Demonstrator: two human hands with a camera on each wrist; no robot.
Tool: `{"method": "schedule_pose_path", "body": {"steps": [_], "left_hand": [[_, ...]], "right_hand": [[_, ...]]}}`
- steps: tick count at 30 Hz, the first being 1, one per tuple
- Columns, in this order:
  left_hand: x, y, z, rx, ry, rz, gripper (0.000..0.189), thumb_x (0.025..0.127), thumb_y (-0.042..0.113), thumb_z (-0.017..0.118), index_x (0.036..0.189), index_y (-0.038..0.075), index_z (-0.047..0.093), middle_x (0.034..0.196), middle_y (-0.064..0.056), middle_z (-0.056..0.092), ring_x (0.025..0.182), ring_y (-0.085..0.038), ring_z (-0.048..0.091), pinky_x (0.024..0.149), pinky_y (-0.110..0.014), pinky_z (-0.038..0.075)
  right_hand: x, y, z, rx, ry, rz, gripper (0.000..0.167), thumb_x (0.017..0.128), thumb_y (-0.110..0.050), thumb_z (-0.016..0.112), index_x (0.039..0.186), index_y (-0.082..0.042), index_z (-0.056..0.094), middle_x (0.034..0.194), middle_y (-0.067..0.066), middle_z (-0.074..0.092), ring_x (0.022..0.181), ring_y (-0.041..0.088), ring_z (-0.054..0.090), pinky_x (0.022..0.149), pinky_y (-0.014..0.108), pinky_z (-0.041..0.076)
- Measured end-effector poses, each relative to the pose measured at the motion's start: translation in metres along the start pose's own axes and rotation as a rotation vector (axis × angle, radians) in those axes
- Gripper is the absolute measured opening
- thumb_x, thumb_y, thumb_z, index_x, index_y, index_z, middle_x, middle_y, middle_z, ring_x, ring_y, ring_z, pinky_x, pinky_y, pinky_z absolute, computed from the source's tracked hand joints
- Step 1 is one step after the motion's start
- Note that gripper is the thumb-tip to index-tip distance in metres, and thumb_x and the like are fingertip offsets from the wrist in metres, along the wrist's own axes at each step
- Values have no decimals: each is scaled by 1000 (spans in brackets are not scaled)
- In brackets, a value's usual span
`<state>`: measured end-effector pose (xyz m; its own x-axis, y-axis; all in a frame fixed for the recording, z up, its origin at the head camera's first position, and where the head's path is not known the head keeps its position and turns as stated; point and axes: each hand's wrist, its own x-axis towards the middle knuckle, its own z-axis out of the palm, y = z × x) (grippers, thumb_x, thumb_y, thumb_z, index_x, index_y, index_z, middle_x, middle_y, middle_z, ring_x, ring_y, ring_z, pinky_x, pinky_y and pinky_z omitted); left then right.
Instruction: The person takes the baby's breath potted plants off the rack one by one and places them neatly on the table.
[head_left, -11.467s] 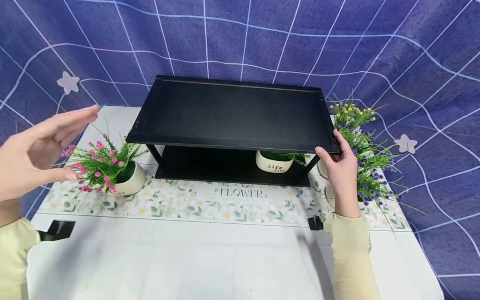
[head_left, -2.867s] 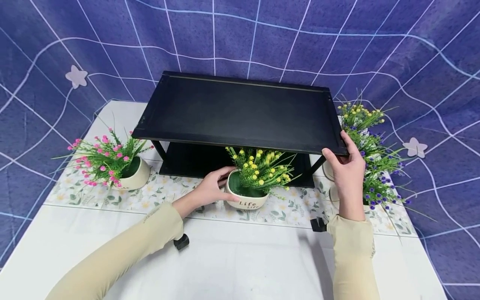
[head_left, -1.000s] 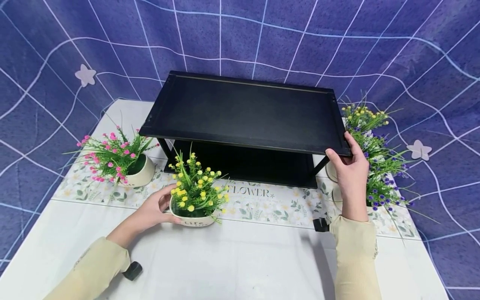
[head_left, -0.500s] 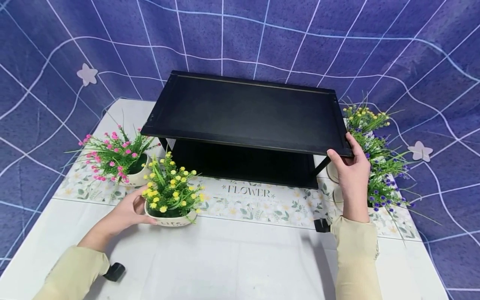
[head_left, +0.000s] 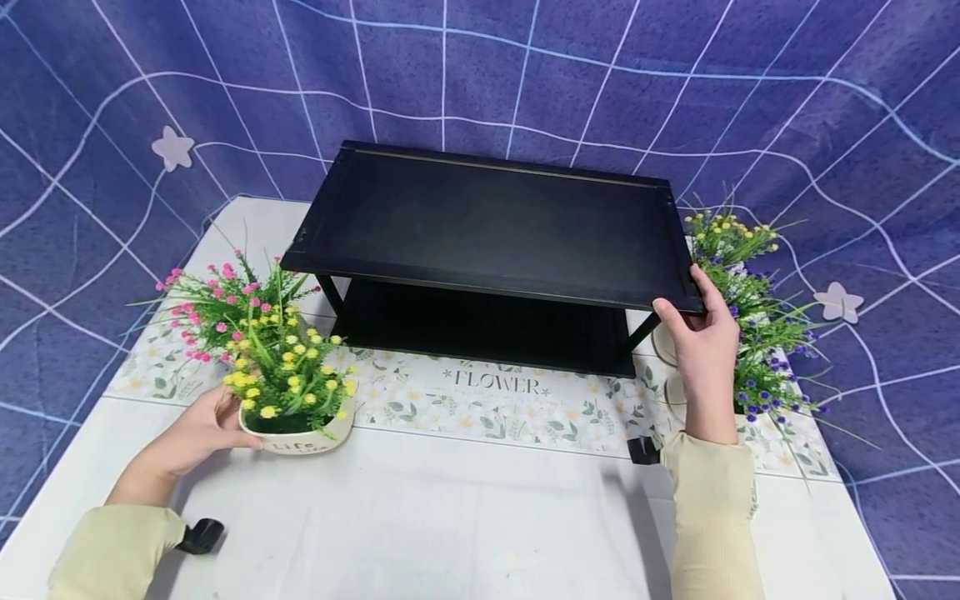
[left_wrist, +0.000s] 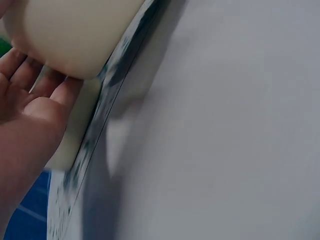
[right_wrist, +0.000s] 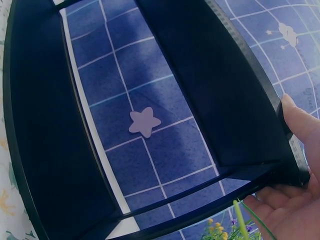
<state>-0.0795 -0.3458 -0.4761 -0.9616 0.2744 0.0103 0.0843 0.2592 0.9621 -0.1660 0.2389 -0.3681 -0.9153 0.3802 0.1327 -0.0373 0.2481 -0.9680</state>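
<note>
My left hand (head_left: 193,429) grips the left end of a cream flowerpot (head_left: 303,443) of yellow artificial flowers, lettered "Life". The left wrist view shows fingers curled against the pot (left_wrist: 75,35), with a second cream pot (left_wrist: 77,125) partly hidden behind. In the head view, pink flowers (head_left: 202,304) stand just behind the yellow ones, their pot mostly covered. My right hand (head_left: 705,354) holds the front right corner of a black two-tier shelf (head_left: 487,229), thumb on the front edge. The right wrist view shows that hand (right_wrist: 290,200) on the shelf's end.
Several potted plants with purple, white and yellow flowers (head_left: 757,367) crowd the shelf's right side. A floral strip marked "FLOWER" (head_left: 495,383) runs across the white table (head_left: 450,517). Behind hangs a blue gridded curtain (head_left: 480,83).
My left hand has carried the yellow-flowered pot from the shelf's front leftward, before the pink flowers. Earlier, a pot stood on the lower tier and that hand was free. My right hand stays on the corner.
</note>
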Motion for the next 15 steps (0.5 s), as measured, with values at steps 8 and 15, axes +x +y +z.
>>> {"method": "schedule_pose_path", "body": {"steps": [8,15], "left_hand": [[-15,-10,-23,104,76,-44,51,66,-23,67,91,18,47,78,16,44,70,0,44,59,-18,39],[-24,-21,-40,11,98,-19,54,65,-25,64,74,7,21,66,-3,15,54,-17,21,48,-32,18]], "right_hand": [[0,0,0,26,2,1,65,87,-21,73,145,-23,46,151,8,43,128,17,55,89,5,45],[0,1,0,11,8,-17,64,87,-21,73,145,-22,46,150,9,44,124,13,56,88,5,45]]}}
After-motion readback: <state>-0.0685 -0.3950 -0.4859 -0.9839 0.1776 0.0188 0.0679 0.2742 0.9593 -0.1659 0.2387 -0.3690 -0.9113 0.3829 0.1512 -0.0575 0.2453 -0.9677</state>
